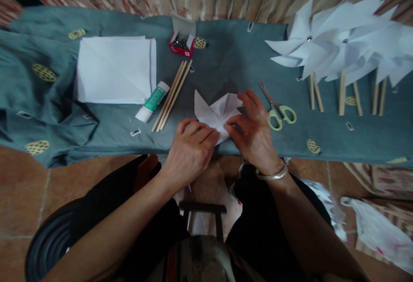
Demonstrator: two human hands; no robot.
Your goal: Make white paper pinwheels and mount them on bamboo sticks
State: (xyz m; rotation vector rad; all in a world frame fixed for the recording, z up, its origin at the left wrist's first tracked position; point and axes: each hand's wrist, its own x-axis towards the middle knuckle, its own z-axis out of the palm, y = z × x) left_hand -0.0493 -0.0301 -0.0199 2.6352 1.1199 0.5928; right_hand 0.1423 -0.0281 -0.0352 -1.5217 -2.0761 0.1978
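Observation:
A white paper pinwheel (220, 112), its points partly folded in, lies near the table's front edge between my hands. My left hand (195, 146) has its fingers closed on the pinwheel's near left side. From the right, my right hand (253, 131) pinches the paper near its middle with thumb and index finger, the other fingers raised. Close by on the right are scissors (278, 112) with light green handles, blades slightly apart. To the left lie several thin wooden sticks (172, 94) and a green and white glue stick (152, 101).
A stack of white paper (114, 69) lies at the left. A small red box (181, 43) of metal pins stands open at the back. Several finished pinwheels (345, 41) on wooden sticks overlap at the right. A patterned green cloth (232, 64) covers the table.

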